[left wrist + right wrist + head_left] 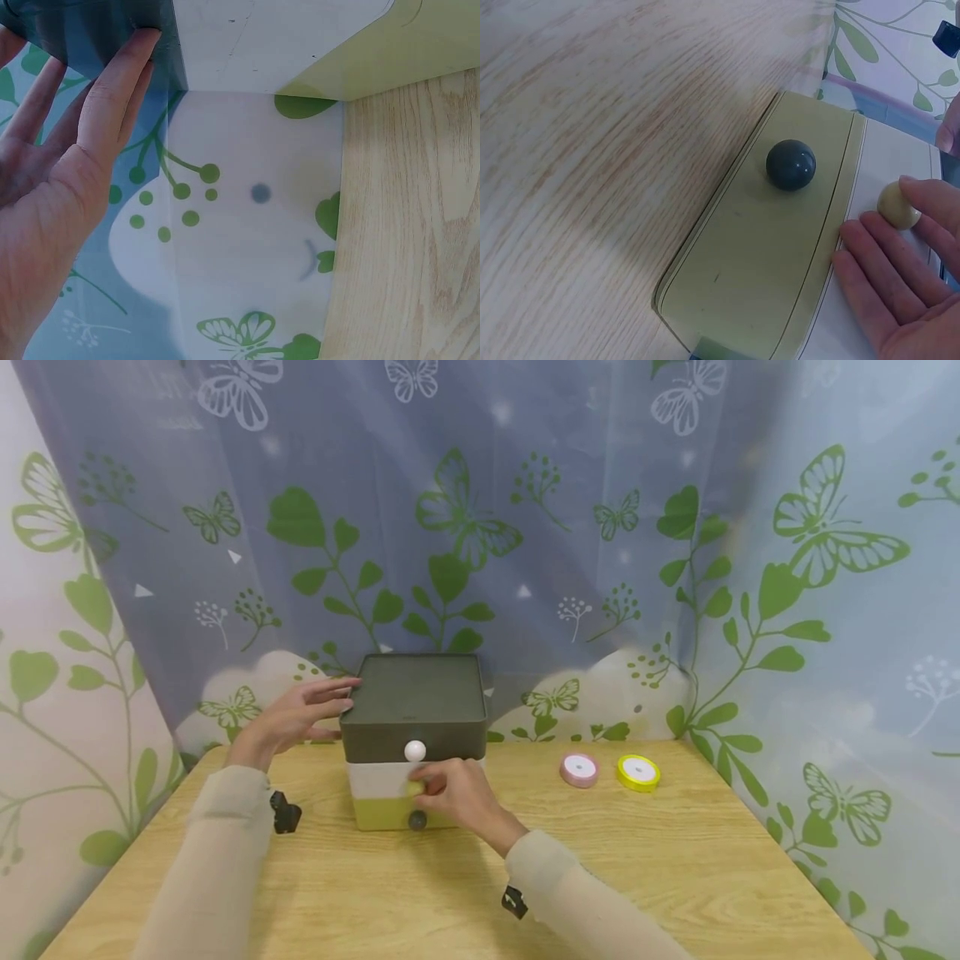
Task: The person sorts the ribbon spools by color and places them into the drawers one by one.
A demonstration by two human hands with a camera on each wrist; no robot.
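Note:
A small three-drawer box (420,693) stands on the table, its top tier dark grey, its middle white and its bottom yellow-green. My right hand (461,793) is at the middle drawer, thumb and index finger pinching its yellowish round knob (897,206). The other fingers of that hand spread against the drawer front. Below is the bottom drawer's dark knob (790,165); above is the white knob (415,751) of the top drawer. My left hand (300,714) rests its extended fingertips on the box's dark upper left side. All three drawers look flush with the box.
On the wooden table (600,877), to the right of the box, lie a pink-rimmed ribbon roll (579,770) and a yellow-rimmed ribbon roll (638,772). A curtain (555,635) with butterflies and leaves hangs right behind the table.

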